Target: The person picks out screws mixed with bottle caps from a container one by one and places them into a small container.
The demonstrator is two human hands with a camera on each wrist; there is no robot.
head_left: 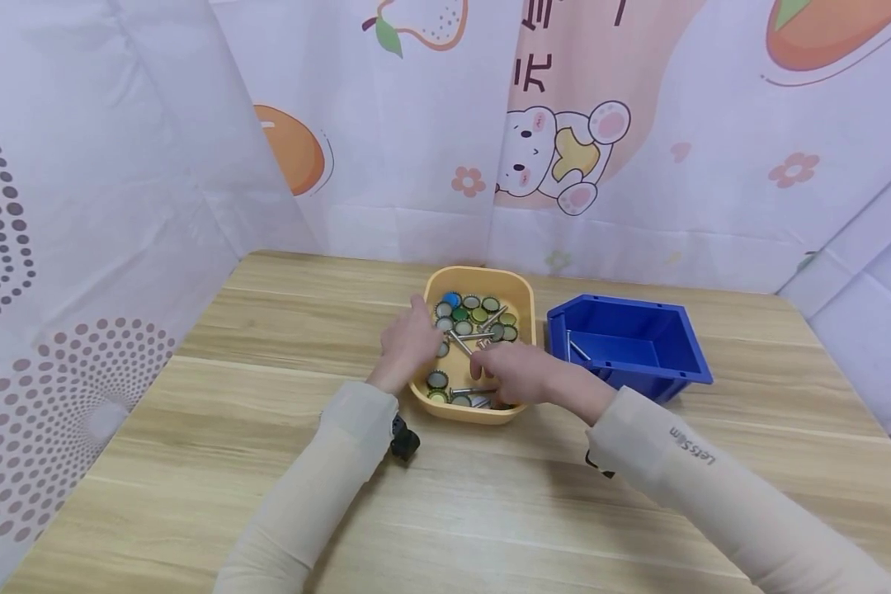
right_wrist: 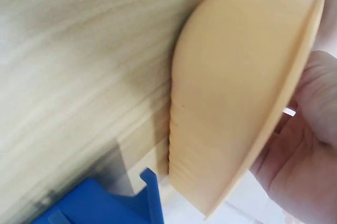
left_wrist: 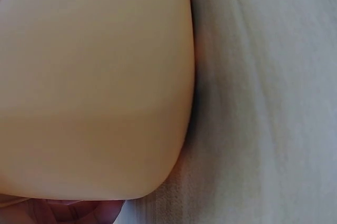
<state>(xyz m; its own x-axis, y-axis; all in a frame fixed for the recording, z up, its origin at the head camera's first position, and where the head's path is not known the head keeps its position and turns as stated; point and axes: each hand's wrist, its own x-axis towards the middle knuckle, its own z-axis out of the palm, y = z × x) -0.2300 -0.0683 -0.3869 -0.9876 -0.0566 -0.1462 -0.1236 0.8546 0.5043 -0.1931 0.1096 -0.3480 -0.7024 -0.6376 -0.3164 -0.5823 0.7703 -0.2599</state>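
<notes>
Reaching hand: right hand [head_left: 516, 371], over the orange tray's [head_left: 469, 417] 4 o'clock side, fingers bent down inside; whether they pinch anything, cannot tell.
Left hand [head_left: 410, 337]: at the tray's 9 o'clock rim; whether it grips the rim, cannot tell.
Bolts [head_left: 461, 344]: loose in the tray, about 3 to 4 o'clock from left hand, 8 to 10 o'clock from right hand, some just beside its fingers.
Bottle caps [head_left: 464, 328]: among the bolts, mostly toward 12 o'clock.
Blue bin [head_left: 642, 382]: just beside the tray, at 3 o'clock.
</notes>
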